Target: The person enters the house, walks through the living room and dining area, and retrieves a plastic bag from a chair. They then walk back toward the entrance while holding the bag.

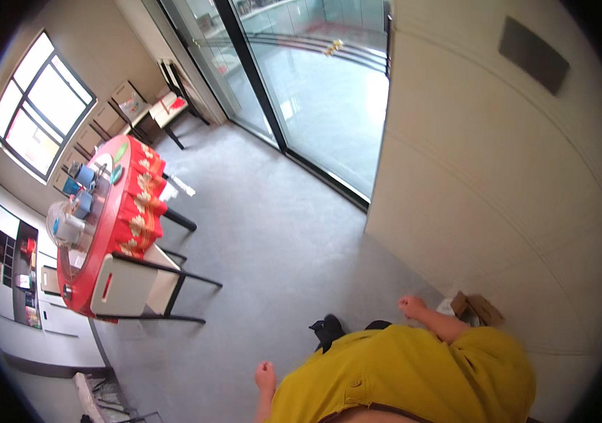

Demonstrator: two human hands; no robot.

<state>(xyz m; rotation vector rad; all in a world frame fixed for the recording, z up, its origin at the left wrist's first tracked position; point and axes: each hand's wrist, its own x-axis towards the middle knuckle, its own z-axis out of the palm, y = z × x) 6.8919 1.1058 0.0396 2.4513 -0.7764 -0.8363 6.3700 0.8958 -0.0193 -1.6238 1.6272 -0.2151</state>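
A person in a yellow top (399,374) stands on a grey floor (265,268), both hands low and apart.
The glass sliding door (315,92) shows only in part, its top cut off; the red worktop (112,215) at left carries small blue-grey containers (81,204), too small to make out well, and a pale chair (126,285) hides part of its near side. The open cardboard box (483,307) sits on the floor by the wall, just beyond the right forearm, its contents unclear. It lies near the right grip (411,306), to its right, and well apart from the left grip (265,375), whose forearm the lower edge crops. Both grips are narrow, fingers curled inward; whether anything small is inside, I cannot tell.
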